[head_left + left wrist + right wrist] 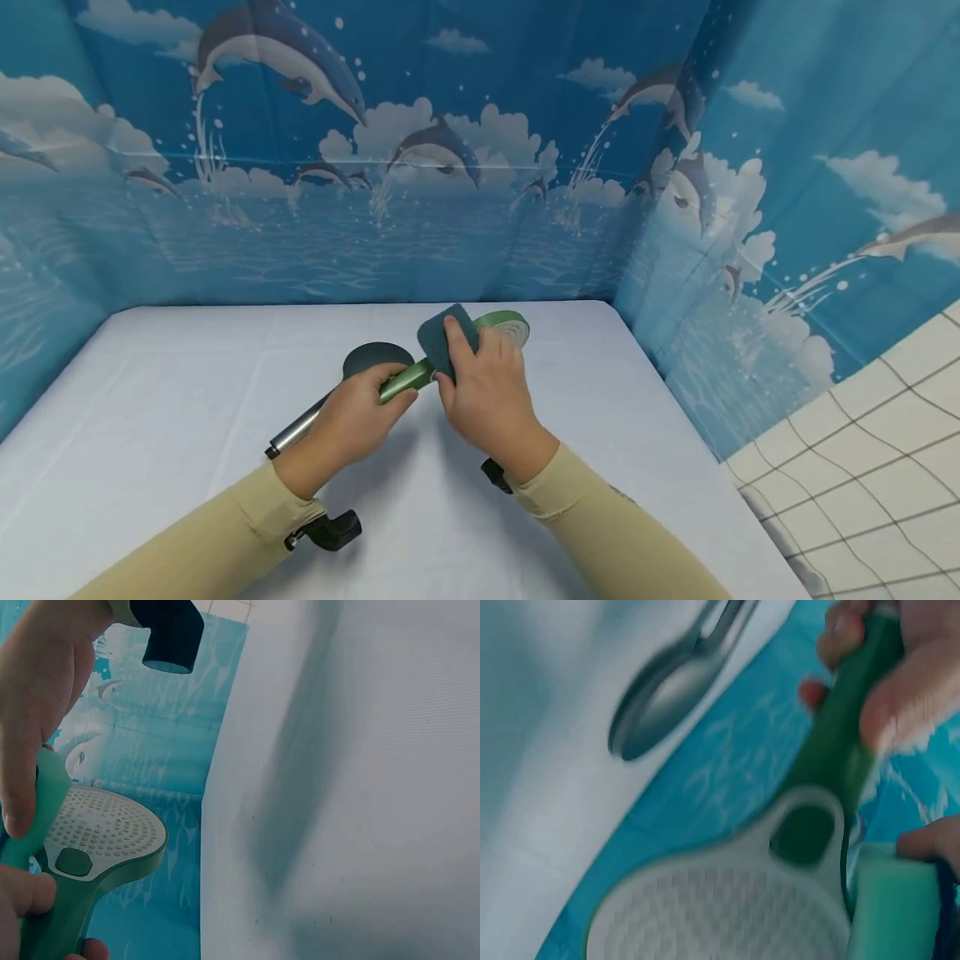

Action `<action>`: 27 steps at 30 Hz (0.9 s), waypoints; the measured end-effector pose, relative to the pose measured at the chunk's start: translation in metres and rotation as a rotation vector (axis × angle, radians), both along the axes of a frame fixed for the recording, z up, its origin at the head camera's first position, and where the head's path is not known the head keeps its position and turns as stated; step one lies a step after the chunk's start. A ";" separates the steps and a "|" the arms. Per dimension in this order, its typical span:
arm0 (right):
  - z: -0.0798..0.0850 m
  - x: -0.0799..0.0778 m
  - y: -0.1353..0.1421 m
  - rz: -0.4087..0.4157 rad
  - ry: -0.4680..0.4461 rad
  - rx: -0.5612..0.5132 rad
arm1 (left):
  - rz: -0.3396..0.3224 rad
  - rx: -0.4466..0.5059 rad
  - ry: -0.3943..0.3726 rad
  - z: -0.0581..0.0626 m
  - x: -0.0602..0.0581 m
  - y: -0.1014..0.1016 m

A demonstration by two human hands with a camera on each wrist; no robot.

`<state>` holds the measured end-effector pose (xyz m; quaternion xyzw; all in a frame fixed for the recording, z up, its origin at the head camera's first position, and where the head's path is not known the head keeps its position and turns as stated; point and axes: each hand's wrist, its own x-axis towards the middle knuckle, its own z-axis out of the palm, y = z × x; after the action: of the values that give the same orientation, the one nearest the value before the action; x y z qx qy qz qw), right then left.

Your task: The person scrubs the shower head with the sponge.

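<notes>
A green hand shower [408, 380] with a pale nozzle face [112, 829] is held above the white table. My left hand [356, 421] grips its handle [836, 727], thumb and fingers wrapped round it. In my right hand [491, 392] is a sponge [435, 337], light green foam with a dark scouring layer, held against the hand shower near the neck. The right fingers partly cover both the sponge and the shower head. Beyond my left hand lies a second, dark round-headed shower [375, 357] with a chrome handle, partly hidden by that hand.
A white cloth covers the table [187, 375]. Blue curtains [450, 233] printed with dolphins stand behind and at both sides. White grid-patterned tiles [885, 450] show at the right. Black camera mounts [333, 531] hang under my wrists.
</notes>
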<state>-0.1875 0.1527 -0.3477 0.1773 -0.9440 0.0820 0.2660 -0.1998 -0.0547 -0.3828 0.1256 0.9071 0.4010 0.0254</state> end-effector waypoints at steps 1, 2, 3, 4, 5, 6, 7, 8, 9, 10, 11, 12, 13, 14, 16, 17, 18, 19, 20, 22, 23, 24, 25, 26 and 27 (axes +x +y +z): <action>0.002 0.000 0.002 -0.014 -0.012 -0.010 | 0.002 0.005 -0.006 0.000 0.000 0.000; 0.005 -0.001 0.005 -0.040 -0.027 -0.034 | 0.005 0.009 -0.012 0.001 0.000 -0.001; 0.008 -0.004 0.010 -0.071 -0.046 -0.068 | 0.011 0.011 -0.017 0.001 0.000 -0.002; 0.011 -0.006 0.016 -0.105 -0.066 -0.095 | 0.017 0.012 -0.024 0.001 0.000 -0.003; 0.013 -0.009 0.022 -0.135 -0.088 -0.118 | 0.021 0.014 -0.031 0.001 0.000 -0.005; 0.015 -0.011 0.026 -0.159 -0.105 -0.140 | 0.023 0.013 -0.037 0.001 -0.001 -0.006; 0.016 -0.013 0.029 -0.174 -0.112 -0.151 | 0.024 0.012 -0.047 0.001 -0.001 -0.007; 0.015 -0.014 0.031 -0.175 -0.119 -0.161 | 0.022 0.012 -0.052 0.001 -0.001 -0.007; 0.014 -0.014 0.031 -0.163 -0.117 -0.158 | 0.011 0.014 -0.054 0.001 -0.002 -0.007; 0.012 -0.014 0.028 -0.144 -0.108 -0.143 | 0.002 0.016 -0.059 0.001 -0.002 -0.007; 0.011 -0.012 0.025 -0.113 -0.093 -0.126 | -0.009 0.018 -0.061 0.001 -0.003 -0.006; 0.008 -0.011 0.020 -0.082 -0.076 -0.101 | -0.019 0.016 -0.060 0.000 -0.004 -0.006; 0.006 -0.008 0.015 -0.056 -0.056 -0.074 | -0.028 0.012 -0.061 0.000 -0.004 -0.005; 0.005 -0.007 0.011 -0.035 -0.042 -0.051 | -0.031 0.006 -0.059 0.000 -0.004 -0.004; 0.004 -0.004 0.007 -0.025 -0.030 -0.029 | -0.023 -0.009 -0.061 0.000 -0.004 -0.004; 0.005 -0.004 0.007 -0.031 -0.039 -0.037 | -0.016 -0.021 -0.060 0.000 -0.003 -0.004; 0.006 -0.005 0.010 -0.047 -0.055 -0.053 | -0.008 -0.030 -0.060 0.000 -0.003 -0.005; 0.009 -0.007 0.014 -0.069 -0.077 -0.080 | -0.004 -0.034 -0.061 0.000 -0.003 -0.006; 0.011 -0.009 0.018 -0.088 -0.105 -0.109 | -0.001 -0.033 -0.065 0.001 -0.002 -0.007; 0.015 -0.013 0.026 -0.114 -0.146 -0.155 | -0.008 -0.024 -0.074 0.001 -0.003 -0.009; 0.015 -0.014 0.027 -0.119 -0.153 -0.167 | -0.017 -0.013 -0.083 0.001 -0.004 -0.010; 0.015 -0.014 0.026 -0.114 -0.149 -0.170 | -0.032 -0.001 -0.090 0.000 -0.005 -0.010; 0.013 -0.013 0.025 -0.102 -0.135 -0.164 | -0.046 0.012 -0.100 0.000 -0.007 -0.011; 0.012 -0.011 0.021 -0.083 -0.115 -0.149 | -0.059 0.025 -0.110 0.000 -0.008 -0.011; 0.009 -0.009 0.017 -0.061 -0.093 -0.128 | -0.073 0.035 -0.116 -0.001 -0.009 -0.011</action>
<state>-0.1970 0.1702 -0.3382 0.1269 -0.9531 0.1421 0.2351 -0.2090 -0.0661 -0.3836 0.1353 0.8918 0.4221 0.0905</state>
